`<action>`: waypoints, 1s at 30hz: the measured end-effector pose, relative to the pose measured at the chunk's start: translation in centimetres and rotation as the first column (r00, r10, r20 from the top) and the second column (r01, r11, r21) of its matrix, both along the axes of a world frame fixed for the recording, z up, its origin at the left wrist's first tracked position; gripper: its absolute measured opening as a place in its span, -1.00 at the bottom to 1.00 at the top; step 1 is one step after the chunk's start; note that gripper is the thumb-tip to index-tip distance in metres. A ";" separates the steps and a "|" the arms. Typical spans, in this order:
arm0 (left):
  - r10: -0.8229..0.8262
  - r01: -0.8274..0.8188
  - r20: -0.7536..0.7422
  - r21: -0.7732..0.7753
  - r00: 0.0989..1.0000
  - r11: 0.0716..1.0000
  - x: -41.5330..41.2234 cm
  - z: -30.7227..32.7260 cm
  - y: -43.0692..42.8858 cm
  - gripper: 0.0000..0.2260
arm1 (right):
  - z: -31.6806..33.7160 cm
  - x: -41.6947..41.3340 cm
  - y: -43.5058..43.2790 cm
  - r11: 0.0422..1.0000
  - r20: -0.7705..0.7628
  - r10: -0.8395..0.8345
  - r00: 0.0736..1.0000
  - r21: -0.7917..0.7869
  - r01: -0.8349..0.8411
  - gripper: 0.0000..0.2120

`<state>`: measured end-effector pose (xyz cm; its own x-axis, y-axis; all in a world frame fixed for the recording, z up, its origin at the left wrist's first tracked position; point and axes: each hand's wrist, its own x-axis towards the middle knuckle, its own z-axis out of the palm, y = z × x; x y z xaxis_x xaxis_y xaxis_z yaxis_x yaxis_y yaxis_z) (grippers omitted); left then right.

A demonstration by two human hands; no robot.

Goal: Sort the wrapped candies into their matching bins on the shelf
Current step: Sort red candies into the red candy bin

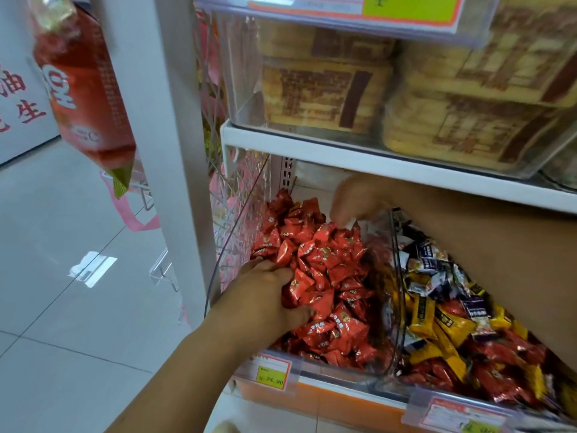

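left hand (265, 289): we grip a bunch of red candies (327, 260), fingers curled in
clear bin (234, 245): surrounds the grip, holds the red pile
mixed candies (437, 320): neighbouring bin, right of the grip
right hand (354, 198): beyond the grip, fingers down; blurred, we can't tell its hold

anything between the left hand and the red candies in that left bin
Nothing visible. The left hand is inside the clear bin, its fingers curled into the red candies. The right hand is further back, not in between.
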<state>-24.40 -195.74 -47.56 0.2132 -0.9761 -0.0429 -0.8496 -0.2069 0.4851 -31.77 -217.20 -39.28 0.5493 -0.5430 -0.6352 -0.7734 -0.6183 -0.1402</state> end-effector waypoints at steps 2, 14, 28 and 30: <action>-0.010 0.010 -0.002 -0.008 1.000 1.000 0.1 -0.1 0.0 -0.64 | -0.1 -0.1 1.4 0.992 -0.274 0.102 0.956 -0.042 -0.118 -0.49; -0.036 0.036 0.007 0.002 0.999 0.999 0.3 -0.1 0.1 -0.59 | -1.6 -0.1 1.4 0.998 -0.224 0.054 0.973 -0.023 -0.061 -0.45; 0.016 -0.016 0.026 -0.013 1.000 1.000 0.0 0.4 0.2 -0.51 | -3.8 2.6 1.9 0.995 0.486 -0.006 0.874 -0.086 0.054 -0.66; 0.029 -0.030 -0.018 -0.015 0.999 0.999 0.0 0.6 0.2 -0.47 | -2.7 1.5 1.4 0.997 0.525 -0.058 0.849 -0.013 0.077 -0.67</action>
<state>-24.45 -195.52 -46.91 0.2412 -0.9700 -0.0320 -0.8344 -0.2241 0.5036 -30.27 -215.85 -41.98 0.7568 -0.6061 -0.2449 -0.6307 -0.5784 -0.5173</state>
